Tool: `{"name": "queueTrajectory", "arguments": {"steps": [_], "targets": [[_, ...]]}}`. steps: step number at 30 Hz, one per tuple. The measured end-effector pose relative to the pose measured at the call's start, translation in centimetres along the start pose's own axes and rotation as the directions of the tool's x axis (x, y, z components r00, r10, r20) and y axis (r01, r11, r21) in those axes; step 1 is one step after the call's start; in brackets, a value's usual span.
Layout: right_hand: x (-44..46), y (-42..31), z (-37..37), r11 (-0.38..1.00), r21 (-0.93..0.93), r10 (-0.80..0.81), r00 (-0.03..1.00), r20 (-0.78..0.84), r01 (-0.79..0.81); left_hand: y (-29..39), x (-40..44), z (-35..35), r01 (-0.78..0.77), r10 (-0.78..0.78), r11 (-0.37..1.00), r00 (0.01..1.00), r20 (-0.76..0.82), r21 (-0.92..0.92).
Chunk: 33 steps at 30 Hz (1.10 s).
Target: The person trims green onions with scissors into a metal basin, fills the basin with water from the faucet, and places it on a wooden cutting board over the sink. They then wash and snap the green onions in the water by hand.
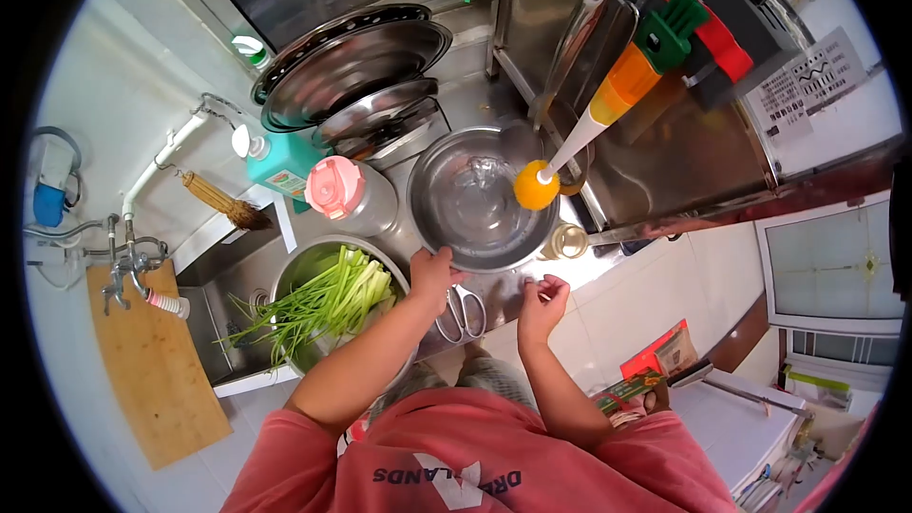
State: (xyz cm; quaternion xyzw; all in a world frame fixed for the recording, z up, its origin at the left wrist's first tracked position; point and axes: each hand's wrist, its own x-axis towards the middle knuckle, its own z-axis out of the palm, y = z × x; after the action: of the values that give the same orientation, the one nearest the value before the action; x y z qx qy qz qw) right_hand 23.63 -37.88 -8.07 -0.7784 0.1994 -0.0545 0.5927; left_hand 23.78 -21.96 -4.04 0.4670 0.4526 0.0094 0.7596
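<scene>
My left hand (pixel 431 277) has its fingers closed on the near-left rim of a metal basin (pixel 423 228) with clear, shiny contents, possibly water or thin plastic. Just in front of the basin, my right hand (pixel 543 308) is curled with the fingertips drawn together; whatever is in them, if anything, is too small to make out. White-handled scissors (pixel 462 315) lie between my hands near the counter edge. To the left, a large metal bowl (pixel 296 268) holds cut green stalks (pixel 328 302). A small glass jar (pixel 568 241) stands right of the basin.
A pink-lidded container (pixel 336 190) and a teal bottle (pixel 280 163) stand behind the bowl. Metal lids (pixel 366 71) lean at the back. A brush with an orange ball (pixel 537 186) hangs over the basin. Far left are a tap (pixel 128 271) and a wooden board (pixel 157 370).
</scene>
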Motion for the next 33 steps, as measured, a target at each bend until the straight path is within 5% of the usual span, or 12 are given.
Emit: {"name": "queueTrajectory", "arguments": {"steps": [2, 4, 10, 16, 18, 24, 33], "targets": [[-1.1, -0.3, 0.0, 0.898, 0.338, 0.224, 0.954, 0.201, -0.282, -0.6, -0.8, -1.3, -0.022, 0.022, 1.000, 0.999, 0.025, -0.017], [-1.1, -0.8, 0.5, 0.932, 0.300, 0.150, 0.969, 0.196, -0.205, -0.6, -1.8, -2.4, -0.034, 0.033, 0.999, 0.999, 0.013, 0.005], [-2.9, -5.1, 0.5, 0.882, 0.327, 0.221, 0.912, 0.345, -0.338, -0.4, -3.2, -6.1, -0.088, 0.085, 0.994, 0.996, 0.040, 0.066], [-4.9, -4.3, 0.5, 0.934, 0.257, 0.229, 0.968, 0.106, -0.249, 1.5, -7.5, -8.2, -0.104, 0.086, 0.988, 0.984, 0.157, 0.111], [-5.3, -3.2, -0.4, 0.860, 0.450, 0.187, 0.970, 0.158, -0.239, 1.8, -8.4, -9.6, -0.062, 0.046, 0.995, 0.980, 0.195, 0.078], [-11.2, -6.7, -1.5, 0.800, 0.542, 0.139, 0.959, 0.249, -0.257, 3.2, -12.8, -14.7, 0.029, -0.065, 0.990, 0.962, 0.267, 0.138], [-18.1, -9.6, 1.6, 0.684, 0.590, 0.149, 0.875, 0.462, -0.428, 4.8, -15.9, -22.7, -0.098, 0.075, 0.991, 0.972, 0.223, 0.094]]}}
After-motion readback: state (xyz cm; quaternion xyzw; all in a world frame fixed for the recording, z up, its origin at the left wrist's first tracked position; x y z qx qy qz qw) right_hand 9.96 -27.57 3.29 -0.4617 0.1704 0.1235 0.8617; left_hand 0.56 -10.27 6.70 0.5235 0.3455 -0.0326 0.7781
